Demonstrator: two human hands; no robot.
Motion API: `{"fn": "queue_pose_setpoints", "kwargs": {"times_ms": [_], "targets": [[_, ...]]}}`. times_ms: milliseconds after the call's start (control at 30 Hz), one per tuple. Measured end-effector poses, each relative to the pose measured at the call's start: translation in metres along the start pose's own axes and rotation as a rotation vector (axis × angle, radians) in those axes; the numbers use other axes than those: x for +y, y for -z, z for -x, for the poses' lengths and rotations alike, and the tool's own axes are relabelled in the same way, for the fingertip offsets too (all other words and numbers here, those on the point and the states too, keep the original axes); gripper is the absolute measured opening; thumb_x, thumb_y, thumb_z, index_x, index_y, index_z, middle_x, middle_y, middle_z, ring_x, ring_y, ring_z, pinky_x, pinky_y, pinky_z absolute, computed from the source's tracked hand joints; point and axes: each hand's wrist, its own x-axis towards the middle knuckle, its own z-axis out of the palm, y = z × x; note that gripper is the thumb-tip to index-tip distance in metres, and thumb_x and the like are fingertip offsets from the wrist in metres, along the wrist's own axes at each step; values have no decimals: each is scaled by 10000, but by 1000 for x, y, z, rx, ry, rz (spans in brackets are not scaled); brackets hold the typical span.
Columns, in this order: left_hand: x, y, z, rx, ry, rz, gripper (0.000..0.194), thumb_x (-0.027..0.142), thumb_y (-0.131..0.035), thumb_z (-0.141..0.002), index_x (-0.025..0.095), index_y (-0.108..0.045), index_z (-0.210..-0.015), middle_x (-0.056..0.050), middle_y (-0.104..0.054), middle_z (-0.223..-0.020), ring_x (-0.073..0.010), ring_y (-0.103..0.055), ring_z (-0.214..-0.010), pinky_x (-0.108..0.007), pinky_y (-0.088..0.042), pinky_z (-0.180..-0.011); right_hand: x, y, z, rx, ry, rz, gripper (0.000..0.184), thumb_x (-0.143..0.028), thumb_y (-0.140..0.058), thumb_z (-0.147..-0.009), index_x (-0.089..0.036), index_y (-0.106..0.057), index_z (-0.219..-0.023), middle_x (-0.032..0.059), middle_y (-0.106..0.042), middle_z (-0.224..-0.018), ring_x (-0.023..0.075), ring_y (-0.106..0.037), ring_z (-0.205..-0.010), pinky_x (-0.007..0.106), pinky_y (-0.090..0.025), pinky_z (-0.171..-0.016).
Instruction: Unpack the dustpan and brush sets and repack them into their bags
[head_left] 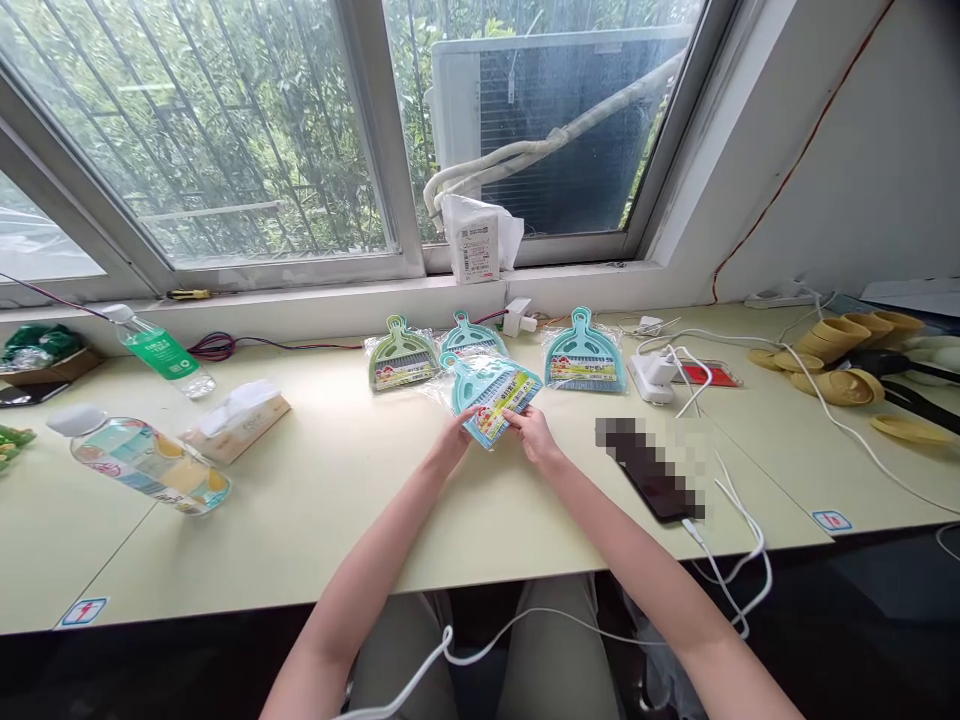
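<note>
Between my two hands is a blue dustpan and brush set point(487, 392) in clear plastic wrap, tilted, with a yellow label across its brush. My left hand point(452, 440) grips its lower left edge, and my right hand point(532, 432) pinches its lower right side, thumb on the label. Just behind it lies another blue dustpan set point(466, 330), partly covered by the one I hold. A green dustpan set point(402, 355) rests to the left. To the right lies one more blue dustpan set point(585, 355), also wrapped.
A phone point(656, 475) with a white cable lies right of my arms. Near it sits a white power strip point(652, 375). On the left are a tissue pack point(238, 418), a large bottle point(150, 465) and a green-labelled bottle point(161, 352). Yellow cups point(836, 345) stand far right.
</note>
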Motion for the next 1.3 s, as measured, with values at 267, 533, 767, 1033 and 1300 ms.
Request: {"fn": "queue_pose_setpoints", "kwargs": {"times_ms": [267, 533, 767, 1033, 1300], "targets": [[-7, -7, 0, 74, -43, -95, 554, 273, -798, -650, 179, -549, -1136, -85, -660, -1114, -248, -635, -990, -369, -527, -828, 9, 0, -2, 58, -13, -60, 138, -120, -703, -710, -144, -651, -836, 55, -730, -862, 192, -700, -780, 308, -607, -726], [-11, 2, -7, 25, -204, -255, 690, 235, -808, -603, 186, -479, -1207, -98, -634, -1112, -303, -574, -1093, -468, -458, -938, 6, 1, -4, 25, -69, -88, 165, -123, -685, -712, -154, -642, -869, 42, -733, -877, 166, -695, -786, 261, -589, -699], [-5, 9, -7, -77, -202, -303, 756, 228, -787, -623, 206, -439, -1293, -105, -589, -1221, -328, -533, -1157, -506, -408, -986, -14, 15, -13, 226, -6, -180, 81, -138, -606, -745, -177, -595, -815, 1, -714, -766, 118, -662, -658, 222, -559, -608], [-3, 9, -3, -84, -179, -339, 827, 273, -775, -646, 250, -363, -1363, -106, -559, -1267, -338, -510, -1192, -514, -401, -991, -14, 15, -10, 240, 50, -124, 97, -151, -578, -701, -192, -561, -787, -23, -690, -701, 116, -639, -590, 236, -559, -585], [-5, 11, -5, -111, -230, -366, 800, 261, -769, -658, 257, -372, -1352, -93, -562, -1268, -315, -512, -1192, -503, -385, -1015, -10, 19, -15, 212, 39, -137, 182, -223, -654, -679, -190, -591, -847, -27, -693, -721, 113, -637, -593, 232, -556, -587]]}}
